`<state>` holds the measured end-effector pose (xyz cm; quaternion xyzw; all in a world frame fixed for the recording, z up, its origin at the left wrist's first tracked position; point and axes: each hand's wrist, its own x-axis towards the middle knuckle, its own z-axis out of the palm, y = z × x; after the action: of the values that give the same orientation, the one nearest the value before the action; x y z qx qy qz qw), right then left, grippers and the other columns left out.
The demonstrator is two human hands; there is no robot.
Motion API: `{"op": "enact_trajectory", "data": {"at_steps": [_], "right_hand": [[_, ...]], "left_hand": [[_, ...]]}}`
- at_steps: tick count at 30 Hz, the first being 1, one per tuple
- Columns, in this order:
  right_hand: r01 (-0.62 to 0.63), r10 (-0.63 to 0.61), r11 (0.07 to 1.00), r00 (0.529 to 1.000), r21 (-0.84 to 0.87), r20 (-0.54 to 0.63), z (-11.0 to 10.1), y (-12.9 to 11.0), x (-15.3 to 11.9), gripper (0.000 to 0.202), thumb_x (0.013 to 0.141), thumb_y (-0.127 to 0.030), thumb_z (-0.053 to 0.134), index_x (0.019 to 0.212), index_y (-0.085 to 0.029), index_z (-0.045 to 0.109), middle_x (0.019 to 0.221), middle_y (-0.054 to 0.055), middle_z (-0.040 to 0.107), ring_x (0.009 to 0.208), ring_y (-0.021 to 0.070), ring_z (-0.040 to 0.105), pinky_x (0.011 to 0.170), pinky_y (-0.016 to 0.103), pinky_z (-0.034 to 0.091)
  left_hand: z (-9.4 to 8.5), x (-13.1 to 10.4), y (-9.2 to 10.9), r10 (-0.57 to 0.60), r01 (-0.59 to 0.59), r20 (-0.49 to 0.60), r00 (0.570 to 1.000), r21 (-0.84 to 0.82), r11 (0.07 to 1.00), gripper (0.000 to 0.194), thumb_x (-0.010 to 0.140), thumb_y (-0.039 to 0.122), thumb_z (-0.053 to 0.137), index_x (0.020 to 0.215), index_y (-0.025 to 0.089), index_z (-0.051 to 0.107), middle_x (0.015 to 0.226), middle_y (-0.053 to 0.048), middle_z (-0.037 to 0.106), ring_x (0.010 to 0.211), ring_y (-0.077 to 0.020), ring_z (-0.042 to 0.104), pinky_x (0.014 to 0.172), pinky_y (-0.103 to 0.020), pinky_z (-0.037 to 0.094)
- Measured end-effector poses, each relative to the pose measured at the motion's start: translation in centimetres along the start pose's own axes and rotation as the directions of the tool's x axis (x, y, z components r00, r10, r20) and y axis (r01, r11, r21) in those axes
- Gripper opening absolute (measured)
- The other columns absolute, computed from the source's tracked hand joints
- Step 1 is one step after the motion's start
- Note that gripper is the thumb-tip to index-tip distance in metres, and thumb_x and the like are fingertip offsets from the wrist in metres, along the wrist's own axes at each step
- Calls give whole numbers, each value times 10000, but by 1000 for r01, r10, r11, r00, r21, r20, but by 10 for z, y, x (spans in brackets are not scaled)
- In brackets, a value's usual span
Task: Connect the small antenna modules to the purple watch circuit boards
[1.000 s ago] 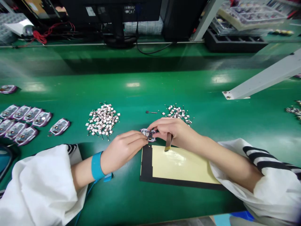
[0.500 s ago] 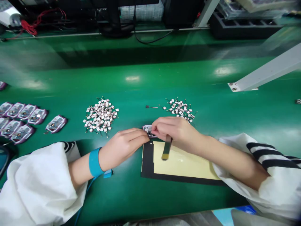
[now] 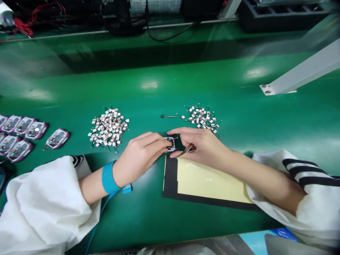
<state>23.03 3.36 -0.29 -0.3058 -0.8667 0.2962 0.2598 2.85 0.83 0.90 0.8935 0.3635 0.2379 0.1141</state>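
Fingers [image 3: 156,143] of the left hand [image 3: 136,156] are pressed together and pinch the left end of a casing [image 3: 171,143], which lies between both hands, just beyond the far left corner of a black mat [image 3: 170,179]. On the right hand [image 3: 205,144] I record index and thumb spread apart, the other digits curled on a tool [image 3: 186,151]; whether either tip touches the casing I cannot tell from my end. A yellow sheet [image 3: 212,181] covers most of the mat. I note a left pile [image 3: 108,127] of small white parts on the far side of the left hand, a smaller right pile [image 3: 203,118] just beyond the right hand, and a black piece [image 3: 168,116] between the piles. A blue strap [image 3: 108,177] circles the left wrist. On the left, rows of casings [image 3: 19,151] lie on the green bench [image 3: 225,81], a single casing [image 3: 57,138] just right of them.
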Motion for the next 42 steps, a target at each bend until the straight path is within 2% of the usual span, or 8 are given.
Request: {"op": "enact_trajectory", "data": {"at_steps": [4,9,15,27,35,42], "right_hand": [[27,-26,999,999,32,-41,8,3,0,370,768,-221,617,568,-166,310,960,79,623,809,179,611,546,232,398],[4,-1,999,998,47,-62,6,2,1,413,723,-192,663,553,-166,287,922,91,634,791,178,612,525,222,372],[-33,34,999,999,26,-43,5,0,2,418,704,-187,675,542,-167,290,912,70,637,749,161,608,501,222,339],[-53,53,998,999,-16,-14,3,-1,2,405,744,-208,626,536,-186,279,879,36,630,741,154,596,504,254,340],[-45,45,999,999,-7,-25,3,-1,2,429,728,-187,653,544,-181,265,885,8,621,719,143,590,514,252,344],[-47,47,998,999,-28,-15,3,-1,1,456,715,-176,664,533,-183,246,855,-5,613,705,142,585,520,264,357]], "left_hand": [[2,3,-1,22,-24,28,999,69,997,103,828,157,497,854,131,593,853,-42,623,770,-148,576,697,-259,493],[-2,2,1,78,-93,100,992,161,983,134,824,129,488,895,131,603,866,-49,619,793,-161,572,699,-261,488],[2,1,3,67,-81,67,995,233,969,161,834,141,469,878,148,624,834,-39,617,788,-162,574,664,-248,474],[1,0,5,58,-81,95,994,258,963,206,860,186,418,946,192,605,843,-38,588,794,-169,550,668,-270,454],[1,3,5,49,-77,109,993,266,961,245,873,186,375,871,182,620,813,-53,567,775,-185,548,614,-290,461],[0,3,8,62,-105,132,989,343,934,258,876,200,360,846,155,612,804,-66,568,754,-179,548,597,-287,474]]}}
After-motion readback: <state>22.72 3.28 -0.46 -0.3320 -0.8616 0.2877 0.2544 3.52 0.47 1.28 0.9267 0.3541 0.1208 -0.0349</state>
